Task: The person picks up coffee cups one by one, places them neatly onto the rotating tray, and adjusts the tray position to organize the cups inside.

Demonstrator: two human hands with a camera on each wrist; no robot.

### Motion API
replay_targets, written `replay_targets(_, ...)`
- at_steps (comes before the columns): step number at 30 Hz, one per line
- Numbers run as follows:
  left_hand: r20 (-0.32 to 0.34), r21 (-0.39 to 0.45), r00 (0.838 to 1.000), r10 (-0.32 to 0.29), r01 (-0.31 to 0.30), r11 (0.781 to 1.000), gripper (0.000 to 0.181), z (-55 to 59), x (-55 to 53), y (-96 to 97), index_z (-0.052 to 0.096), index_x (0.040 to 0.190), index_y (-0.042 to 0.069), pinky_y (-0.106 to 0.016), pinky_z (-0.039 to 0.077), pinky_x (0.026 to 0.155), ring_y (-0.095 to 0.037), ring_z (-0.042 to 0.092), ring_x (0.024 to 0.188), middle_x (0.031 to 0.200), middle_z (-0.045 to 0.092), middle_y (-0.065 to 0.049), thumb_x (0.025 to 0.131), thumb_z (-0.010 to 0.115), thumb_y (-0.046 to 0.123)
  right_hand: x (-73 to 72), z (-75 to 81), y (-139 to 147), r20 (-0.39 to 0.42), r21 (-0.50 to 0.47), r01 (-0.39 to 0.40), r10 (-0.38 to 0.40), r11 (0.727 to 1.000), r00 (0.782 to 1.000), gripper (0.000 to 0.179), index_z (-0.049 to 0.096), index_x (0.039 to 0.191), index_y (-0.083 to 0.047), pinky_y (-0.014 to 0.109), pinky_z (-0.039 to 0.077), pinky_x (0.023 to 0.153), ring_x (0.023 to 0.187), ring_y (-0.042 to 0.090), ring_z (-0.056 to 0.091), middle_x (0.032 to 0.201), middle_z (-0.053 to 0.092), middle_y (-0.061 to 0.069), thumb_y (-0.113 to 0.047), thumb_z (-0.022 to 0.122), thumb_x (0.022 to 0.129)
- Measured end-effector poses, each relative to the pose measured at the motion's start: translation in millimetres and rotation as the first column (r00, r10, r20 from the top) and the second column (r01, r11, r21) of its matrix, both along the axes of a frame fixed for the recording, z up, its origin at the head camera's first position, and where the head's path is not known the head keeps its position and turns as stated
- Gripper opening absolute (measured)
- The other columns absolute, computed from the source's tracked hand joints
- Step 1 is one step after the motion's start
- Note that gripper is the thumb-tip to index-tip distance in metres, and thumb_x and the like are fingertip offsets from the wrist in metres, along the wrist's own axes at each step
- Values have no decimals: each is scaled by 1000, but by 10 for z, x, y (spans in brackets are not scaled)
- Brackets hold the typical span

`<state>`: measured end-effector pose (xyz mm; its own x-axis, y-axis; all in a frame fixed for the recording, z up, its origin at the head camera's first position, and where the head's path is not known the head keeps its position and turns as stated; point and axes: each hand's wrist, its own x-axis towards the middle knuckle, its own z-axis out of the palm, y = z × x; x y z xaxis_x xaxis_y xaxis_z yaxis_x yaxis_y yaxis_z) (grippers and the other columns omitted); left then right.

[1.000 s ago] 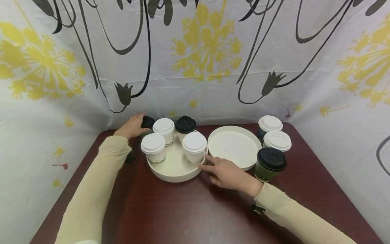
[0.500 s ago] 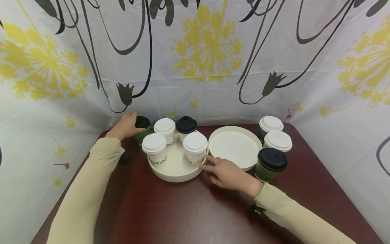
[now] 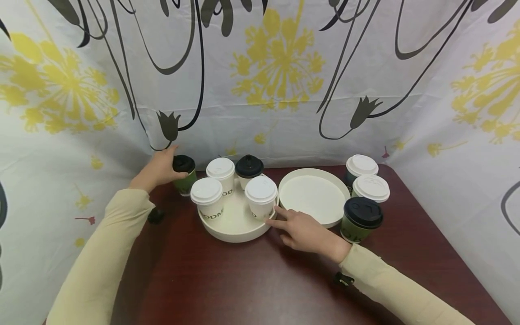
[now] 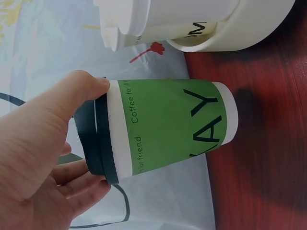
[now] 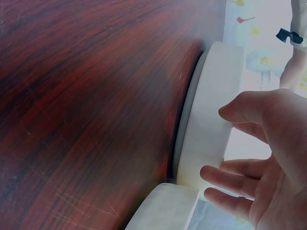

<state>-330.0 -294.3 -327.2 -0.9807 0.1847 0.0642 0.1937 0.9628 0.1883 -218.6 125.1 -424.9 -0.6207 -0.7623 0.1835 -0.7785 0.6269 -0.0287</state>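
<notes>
My left hand [image 3: 156, 169] pinches the black lid of a green coffee cup [image 3: 186, 181], thumb on one side and fingers on the other. In the left wrist view the green cup [image 4: 168, 124] has dark lettering on its sleeve, and its white base is close to the table. My right hand [image 3: 302, 230] reaches to the left round white tray [image 3: 232, 237]; its extended fingertips are at the rim. Close by on that tray stands a white-lidded cup [image 3: 261, 198]. The right wrist view has the thumb and fingers at the tray wall [image 5: 206, 120].
The left tray also bears two white-lidded cups [image 3: 208, 205] and a black-lidded one [image 3: 249, 167]. Beside it lies a second round tray [image 3: 313, 198]. At the right stand two white-lidded cups [image 3: 370, 187] and a green black-lidded cup [image 3: 359, 221]. Patterned cloth [image 3: 260, 131] borders the table.
My left hand has moved the green cup leftward, away from the left tray; more of its green sleeve shows. The right hand has stayed in place at the tray rim.
</notes>
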Motion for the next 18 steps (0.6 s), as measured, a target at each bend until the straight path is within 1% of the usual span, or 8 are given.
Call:
replay_targets(6, 12, -15, 1000, 3, -3, 1000, 102, 105, 145, 14, 19, 153, -8, -65, 37, 108, -58, 36, 134, 147, 37, -39, 81, 75, 38, 3, 1, -2, 0, -3, -2, 2, 1000, 1000, 57, 57, 140, -24, 45, 56, 82, 104, 32, 68, 147, 50, 23, -21, 69, 85)
replay_targets(13, -14, -31, 999, -31, 31, 999, 102, 256, 293, 27, 23, 153, -6, -63, 41, 105, -54, 44, 131, 150, 39, -33, 79, 76, 39, -7, -13, 1, -2, -3, -2, 2, 1000, 1000, 58, 57, 140, -24, 45, 56, 82, 104, 32, 68, 147, 50, 23, -20, 70, 84)
replay_targets(18, -16, -49, 999, -49, 49, 998, 98, 342, 421, 23, 26, 152, -6, -61, 44, 102, -52, 50, 125, 145, 45, -35, 79, 76, 37, -14, -14, 1, -2, -5, -5, 5, 1000, 1000, 57, 57, 141, -24, 45, 56, 82, 105, 32, 68, 148, 49, 24, -21, 70, 85)
